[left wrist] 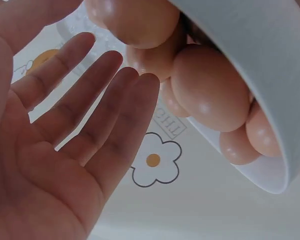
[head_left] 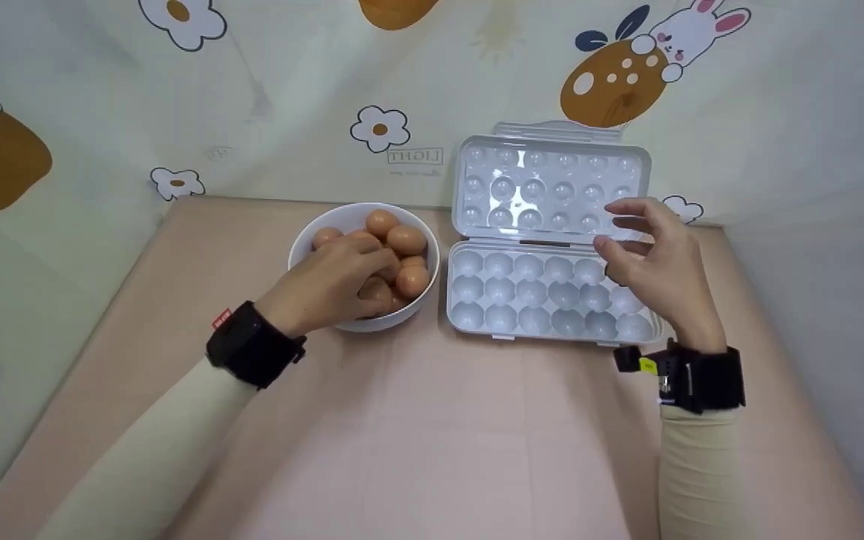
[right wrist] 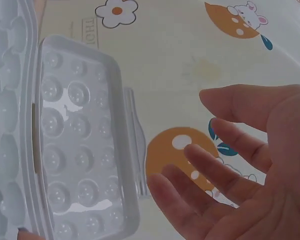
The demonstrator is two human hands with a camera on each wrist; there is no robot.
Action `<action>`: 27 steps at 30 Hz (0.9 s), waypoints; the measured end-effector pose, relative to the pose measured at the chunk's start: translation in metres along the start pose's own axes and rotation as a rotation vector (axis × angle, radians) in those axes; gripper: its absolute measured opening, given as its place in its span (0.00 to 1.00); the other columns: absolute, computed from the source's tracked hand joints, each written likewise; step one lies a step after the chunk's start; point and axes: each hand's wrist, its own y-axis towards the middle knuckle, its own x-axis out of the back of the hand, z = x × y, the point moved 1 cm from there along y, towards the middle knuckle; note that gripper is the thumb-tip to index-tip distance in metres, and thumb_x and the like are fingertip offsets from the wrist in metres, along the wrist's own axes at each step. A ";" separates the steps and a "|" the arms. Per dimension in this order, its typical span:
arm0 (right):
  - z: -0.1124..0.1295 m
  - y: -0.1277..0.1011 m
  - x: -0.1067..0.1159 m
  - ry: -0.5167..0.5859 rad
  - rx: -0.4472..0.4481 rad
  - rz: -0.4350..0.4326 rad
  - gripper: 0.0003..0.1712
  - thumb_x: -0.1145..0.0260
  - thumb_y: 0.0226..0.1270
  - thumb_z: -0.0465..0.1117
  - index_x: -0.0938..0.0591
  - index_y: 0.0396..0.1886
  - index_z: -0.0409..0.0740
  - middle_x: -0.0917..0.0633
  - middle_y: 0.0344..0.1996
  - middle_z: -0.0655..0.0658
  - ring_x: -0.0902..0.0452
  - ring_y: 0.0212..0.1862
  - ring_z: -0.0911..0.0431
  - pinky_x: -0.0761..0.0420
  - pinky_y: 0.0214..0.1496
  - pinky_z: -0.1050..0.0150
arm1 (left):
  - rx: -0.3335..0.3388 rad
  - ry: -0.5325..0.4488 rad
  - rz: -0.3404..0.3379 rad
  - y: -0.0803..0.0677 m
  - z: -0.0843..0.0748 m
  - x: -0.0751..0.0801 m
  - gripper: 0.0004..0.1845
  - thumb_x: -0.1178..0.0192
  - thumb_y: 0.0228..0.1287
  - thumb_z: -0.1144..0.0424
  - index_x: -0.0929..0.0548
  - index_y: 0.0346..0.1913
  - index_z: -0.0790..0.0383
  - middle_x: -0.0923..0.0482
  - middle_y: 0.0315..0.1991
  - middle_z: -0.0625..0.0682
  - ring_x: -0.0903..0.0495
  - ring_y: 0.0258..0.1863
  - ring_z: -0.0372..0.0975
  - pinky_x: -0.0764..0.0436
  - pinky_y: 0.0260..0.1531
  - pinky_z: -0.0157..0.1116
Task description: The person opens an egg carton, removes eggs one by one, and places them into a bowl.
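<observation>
A white bowl [head_left: 387, 322] on the left holds several brown eggs [head_left: 406, 240]. My left hand [head_left: 331, 281] reaches over the bowl from its near left side, fingertips among the eggs in the head view. In the left wrist view, that hand's fingers [left wrist: 125, 120] are extended beside an egg [left wrist: 210, 87], with nothing gripped. To the right of the bowl lies a pale plastic egg box with its lid [head_left: 548, 187] raised and rows of round cups in the base [head_left: 531, 292]. Over the box's right end hovers my right hand [head_left: 664, 270], thumb and fingers apart, holding nothing.
Bowl and box stand side by side on a table with a pink-beige cover [head_left: 432, 435]. Directly behind them rises a pale backdrop [head_left: 289, 97] printed with flowers and rabbits. The raised lid leans back toward it. Both wrists wear black straps.
</observation>
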 end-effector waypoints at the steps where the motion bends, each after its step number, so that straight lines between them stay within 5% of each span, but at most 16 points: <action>1: -0.003 0.001 0.002 -0.030 -0.003 -0.004 0.26 0.27 0.70 0.38 0.21 0.66 0.41 0.19 0.63 0.45 0.21 0.66 0.48 0.16 0.64 0.51 | 0.000 0.009 0.000 0.001 -0.002 0.001 0.11 0.25 0.54 0.74 0.20 0.31 0.63 0.20 0.30 0.55 0.23 0.35 0.44 0.22 0.34 0.37; 6: -0.018 0.004 0.009 -0.170 -0.018 0.023 0.28 0.27 0.68 0.37 0.21 0.67 0.39 0.22 0.66 0.37 0.25 0.67 0.39 0.19 0.65 0.39 | 0.068 0.031 0.033 0.005 -0.016 0.003 0.11 0.23 0.56 0.70 0.18 0.35 0.60 0.19 0.38 0.52 0.23 0.42 0.45 0.20 0.43 0.40; 11: -0.040 0.009 0.012 -0.256 -0.037 0.099 0.33 0.26 0.64 0.37 0.21 0.70 0.40 0.24 0.68 0.32 0.30 0.68 0.34 0.28 0.68 0.33 | 0.071 0.068 0.028 0.011 -0.027 -0.004 0.14 0.23 0.60 0.65 0.14 0.47 0.59 0.18 0.51 0.51 0.20 0.52 0.47 0.21 0.57 0.45; 15: -0.061 0.012 0.007 -0.295 -0.005 0.144 0.31 0.25 0.64 0.34 0.20 0.67 0.35 0.25 0.67 0.27 0.33 0.70 0.29 0.36 0.73 0.30 | 0.080 0.030 0.036 0.019 -0.036 -0.014 0.19 0.23 0.61 0.61 0.13 0.54 0.58 0.17 0.53 0.52 0.23 0.58 0.46 0.21 0.59 0.43; 27: -0.095 0.017 -0.005 -0.354 -0.072 0.218 0.23 0.32 0.69 0.32 0.19 0.63 0.31 0.22 0.55 0.28 0.25 0.53 0.36 0.25 0.60 0.38 | 0.079 -0.066 0.053 0.038 -0.055 -0.049 0.20 0.27 0.68 0.54 0.16 0.59 0.53 0.17 0.56 0.48 0.21 0.60 0.42 0.23 0.61 0.43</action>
